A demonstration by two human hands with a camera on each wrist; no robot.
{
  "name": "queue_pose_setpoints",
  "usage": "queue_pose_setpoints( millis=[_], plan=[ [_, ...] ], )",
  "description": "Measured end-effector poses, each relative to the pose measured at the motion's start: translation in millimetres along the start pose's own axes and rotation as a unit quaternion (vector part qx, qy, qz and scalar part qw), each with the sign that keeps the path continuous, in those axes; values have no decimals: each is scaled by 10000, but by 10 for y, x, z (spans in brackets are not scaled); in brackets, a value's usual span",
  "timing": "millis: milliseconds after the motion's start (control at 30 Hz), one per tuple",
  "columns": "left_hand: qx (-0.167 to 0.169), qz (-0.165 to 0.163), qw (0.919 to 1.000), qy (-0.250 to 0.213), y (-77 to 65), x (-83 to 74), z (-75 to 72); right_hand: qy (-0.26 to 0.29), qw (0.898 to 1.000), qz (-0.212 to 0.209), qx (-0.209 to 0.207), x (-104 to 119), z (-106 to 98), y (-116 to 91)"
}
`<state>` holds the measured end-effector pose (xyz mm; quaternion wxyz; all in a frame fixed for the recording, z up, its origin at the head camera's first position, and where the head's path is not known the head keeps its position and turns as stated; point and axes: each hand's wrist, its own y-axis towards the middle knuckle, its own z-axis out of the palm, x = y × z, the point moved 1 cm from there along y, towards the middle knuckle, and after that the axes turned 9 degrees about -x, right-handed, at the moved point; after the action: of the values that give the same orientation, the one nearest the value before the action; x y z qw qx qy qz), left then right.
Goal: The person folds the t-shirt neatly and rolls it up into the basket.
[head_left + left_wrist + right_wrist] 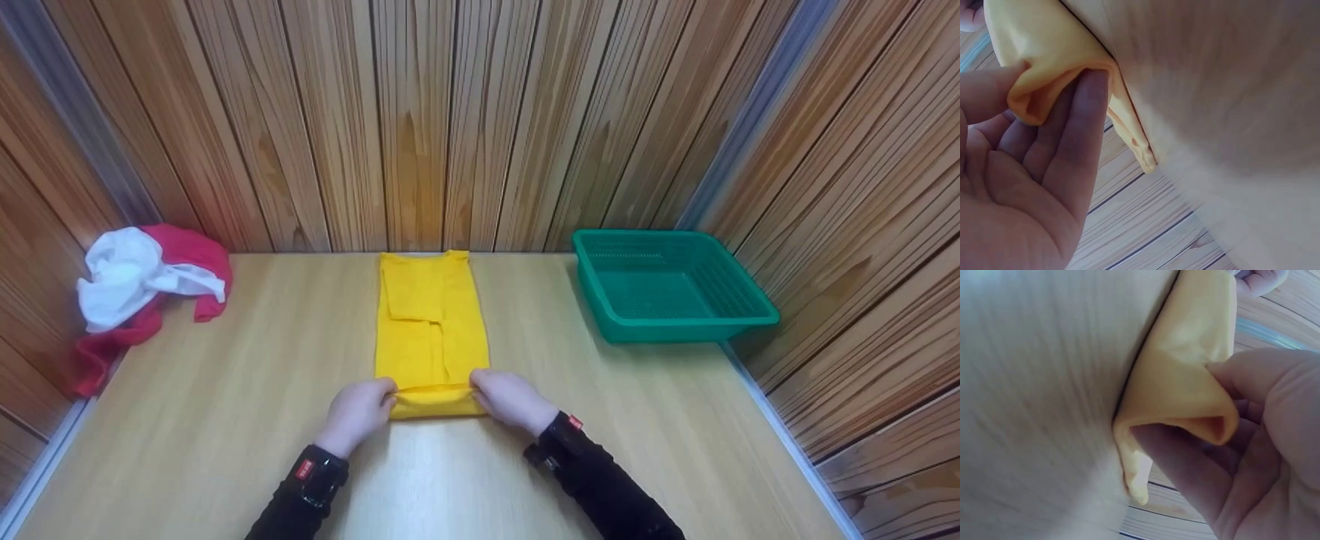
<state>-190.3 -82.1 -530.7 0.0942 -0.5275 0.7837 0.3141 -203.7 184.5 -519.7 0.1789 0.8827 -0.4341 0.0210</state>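
Observation:
A yellow shirt lies in a narrow, long strip on the table, its sleeves laid inward and its near end turned up in a fold. At the left corner of that fold, my left hand pinches the cloth between thumb and fingers. My right hand grips the opposite corner the same way. In the left wrist view the fingers reach inside the turned-up cloth while the thumb presses from outside. The right wrist view shows the thumb on the folded edge, with fingers tucked under it.
At the back right stands a green plastic basket close to the wood-panelled wall. A white cloth and a red cloth lie heaped at the back left corner of the table. Panelled walls enclose the back and both sides.

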Motion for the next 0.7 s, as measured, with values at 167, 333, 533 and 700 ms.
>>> queue_pose_setpoints(
  millis=[167, 333, 533, 700],
  plan=[
    [14, -123, 9999, 63, 82, 41, 20, -61, 9996, 282, -28, -60, 43, 82],
    [-7, -165, 9998, 132, 135, 70, 34, -235, 9991, 336, -53, -73, 78, 148],
    [42, -194, 9997, 163, 174, 70, 67, -467, 9986, 227, -59, -66, 111, 186],
    [-41, 0, 9996, 285, 178, 75, 94, -390, 9989, 259, 30, -76, 123, 186]
  ],
)
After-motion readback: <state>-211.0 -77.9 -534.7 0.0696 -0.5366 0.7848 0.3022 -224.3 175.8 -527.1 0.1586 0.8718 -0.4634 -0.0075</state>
